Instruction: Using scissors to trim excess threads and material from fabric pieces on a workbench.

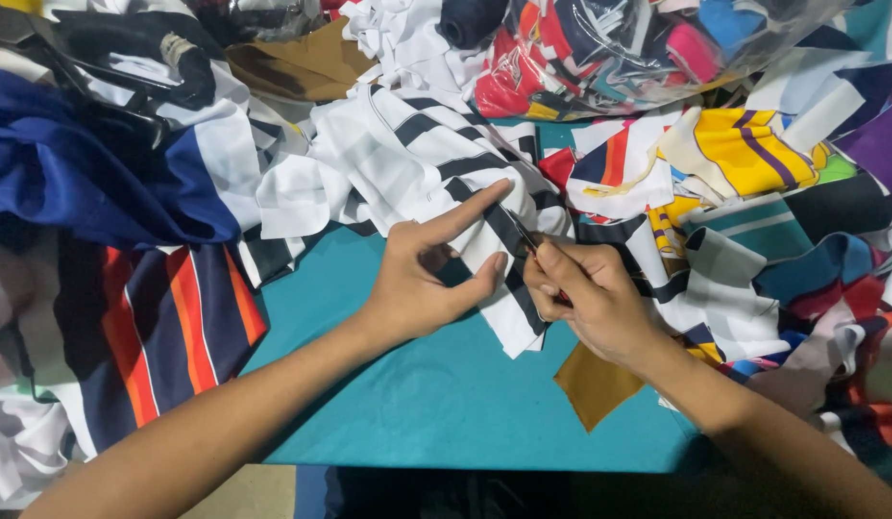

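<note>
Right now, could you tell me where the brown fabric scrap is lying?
In the head view, the brown fabric scrap lies on the teal table, just below the right hand, right of centre.

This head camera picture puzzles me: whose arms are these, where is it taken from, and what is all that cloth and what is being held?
There is no machine here. The picture comes from a camera worn on a person's head, looking down, so the two bare arms coming in from the bottom are that person's own.

The left hand pinches the edge of a white cloth with black stripes, forefinger stretched out over it. The right hand has its grip closed on a small thin tool whose tip meets the same cloth; it is too small to tell what kind.

Underneath is a teal table surface. Around it lie heaps of cut fabric: a navy piece with orange stripes at left, a yellow and purple piece at right, a brown scrap near the right wrist, and a clear bag of coloured scraps at the top.
</note>
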